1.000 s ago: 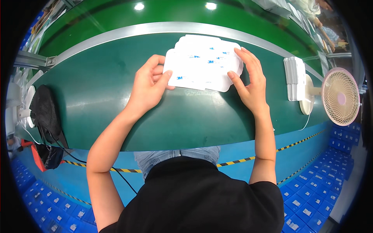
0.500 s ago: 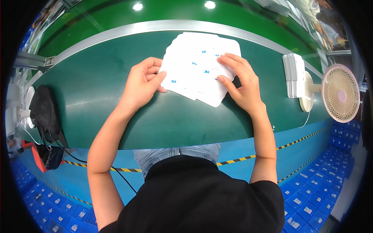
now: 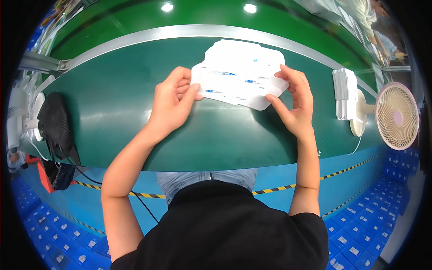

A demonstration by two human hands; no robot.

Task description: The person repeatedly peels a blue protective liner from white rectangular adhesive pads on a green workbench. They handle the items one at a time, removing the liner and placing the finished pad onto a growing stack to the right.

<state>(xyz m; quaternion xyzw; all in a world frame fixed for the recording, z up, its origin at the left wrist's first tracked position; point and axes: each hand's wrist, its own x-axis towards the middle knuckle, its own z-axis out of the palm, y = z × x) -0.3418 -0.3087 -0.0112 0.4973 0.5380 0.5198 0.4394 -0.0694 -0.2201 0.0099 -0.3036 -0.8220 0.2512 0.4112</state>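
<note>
Several white rounded-corner sheets (image 3: 231, 83) with small blue print are fanned across one another in front of me. My left hand (image 3: 173, 101) pinches their left edge, its thumb on top and the other fingers curled. At the right end, my right hand (image 3: 297, 99) has the sheets' corner between its thumb and fingers. These front sheets look tilted, their near edge raised. Behind them, more white sheets (image 3: 245, 50) of the same shape overlap on the green tabletop (image 3: 112, 103). How many each hand grips is hidden.
To the right stand a pile of white sheets (image 3: 344, 94) and a fan (image 3: 397, 116) with a pale round grille. A black mesh bag (image 3: 55, 126) lies at the left table edge, beside another fan (image 3: 20, 110). Blue boxes (image 3: 355, 247) cover the floor beyond striped tape (image 3: 279, 188).
The front sheets have tipped up, so they look narrower and separate from those behind. My right hand has moved from on top of the sheets to their right edge.
</note>
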